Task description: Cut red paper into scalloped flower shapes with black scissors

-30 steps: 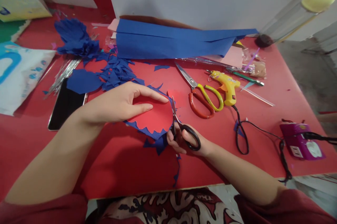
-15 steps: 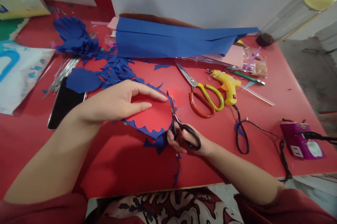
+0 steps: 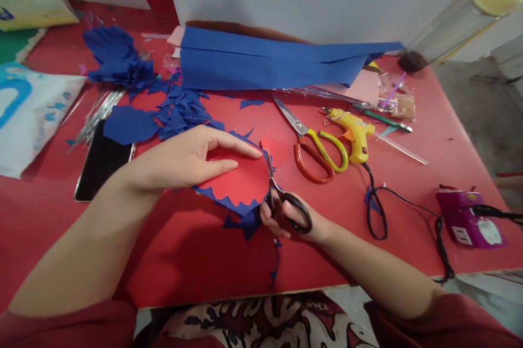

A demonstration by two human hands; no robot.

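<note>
Your left hand (image 3: 180,160) pinches a red paper cutout (image 3: 243,182) with a blue sheet (image 3: 229,204) stacked under it: your thumb presses on top and your index finger (image 3: 237,144) curves along the far edge, the other fingers hidden beneath. The blue shows as a jagged fringe just below your thumb. Your right hand (image 3: 286,218) grips black-handled scissors (image 3: 273,184), fingers through the loops. The blades are nearly closed and set against the edge of the stack, just beyond your left fingertips.

Since a second ago almost nothing has shifted. Your left hand and the stack have nudged a hair toward the scissors, and the blades stay at the same edge.

Past your right fingertips lie orange-and-yellow scissors (image 3: 321,154), and beyond them a yellow glue gun (image 3: 354,133). A phone (image 3: 102,162) lies face up behind your left wrist. Blue paper scraps (image 3: 180,109) are heaped just beyond your left knuckles on the red table (image 3: 196,261).
</note>
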